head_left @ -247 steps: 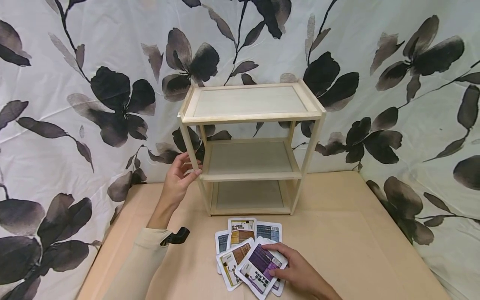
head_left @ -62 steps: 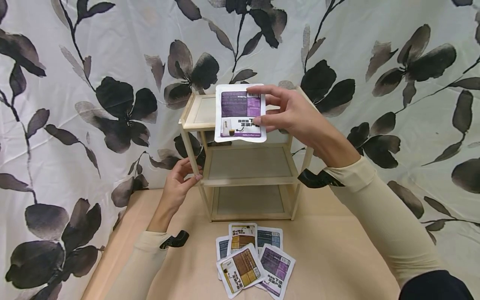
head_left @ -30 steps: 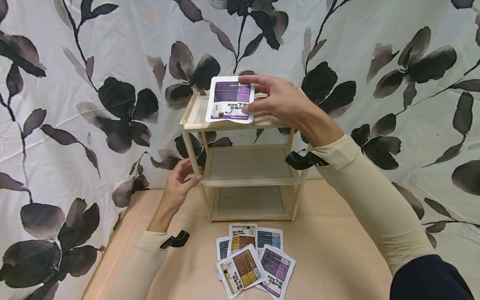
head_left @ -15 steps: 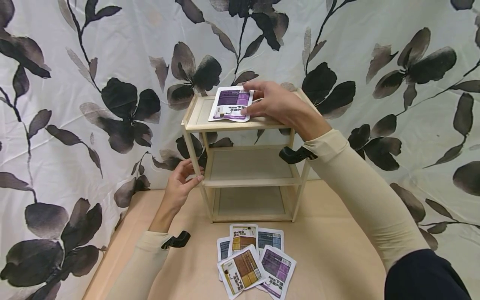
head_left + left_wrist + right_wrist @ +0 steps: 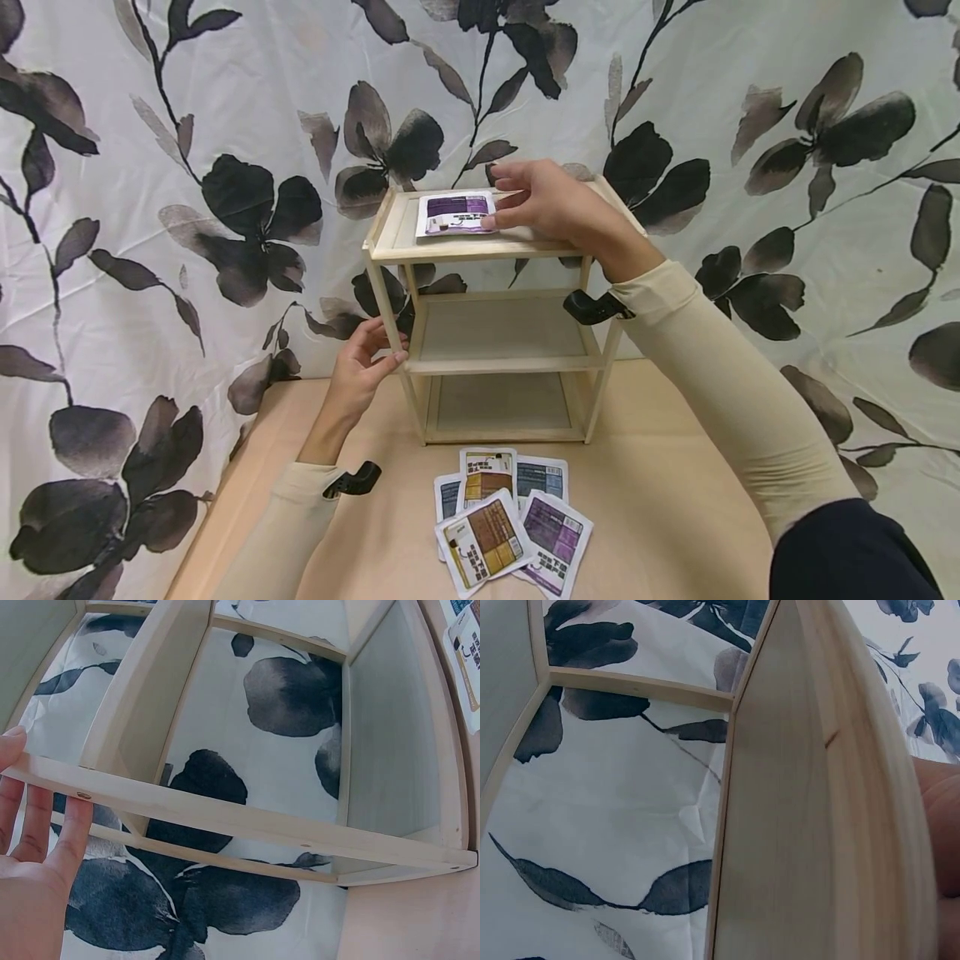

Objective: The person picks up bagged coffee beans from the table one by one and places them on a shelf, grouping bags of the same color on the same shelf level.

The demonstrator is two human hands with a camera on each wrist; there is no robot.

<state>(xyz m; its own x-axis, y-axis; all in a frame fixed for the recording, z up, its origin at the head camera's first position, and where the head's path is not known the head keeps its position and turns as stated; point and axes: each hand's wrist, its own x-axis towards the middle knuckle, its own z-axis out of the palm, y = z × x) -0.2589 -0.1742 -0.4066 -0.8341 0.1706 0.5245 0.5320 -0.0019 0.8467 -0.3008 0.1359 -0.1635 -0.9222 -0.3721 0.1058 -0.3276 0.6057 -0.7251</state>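
Note:
A light wooden three-tier shelf rack (image 5: pixel 510 325) stands at the back of the table. On the left part of its top tier lies a white-edged purple coffee sachet (image 5: pixel 453 212), print side up. My right hand (image 5: pixel 558 204) is over the top tier at the sachet's right edge, thumb at its near right corner and fingers spread above. In the right wrist view only a bit of that hand (image 5: pixel 941 825) shows behind the rack's wood. My left hand (image 5: pixel 356 367) holds the rack's left front post (image 5: pixel 195 806) between thumb and fingers.
On the table in front of the rack, several sachets overlap: a brown-and-yellow one (image 5: pixel 486 542) on top, a purple one (image 5: pixel 555 537) to its right, a blue one (image 5: pixel 543 479) behind. A floral cloth (image 5: pixel 825 250) hangs close behind the rack.
My right hand has carried the purple sachet from the table pile up to the top tier, laid it flat, and loosened its fingers from it. The left hand has kept its hold on the post.

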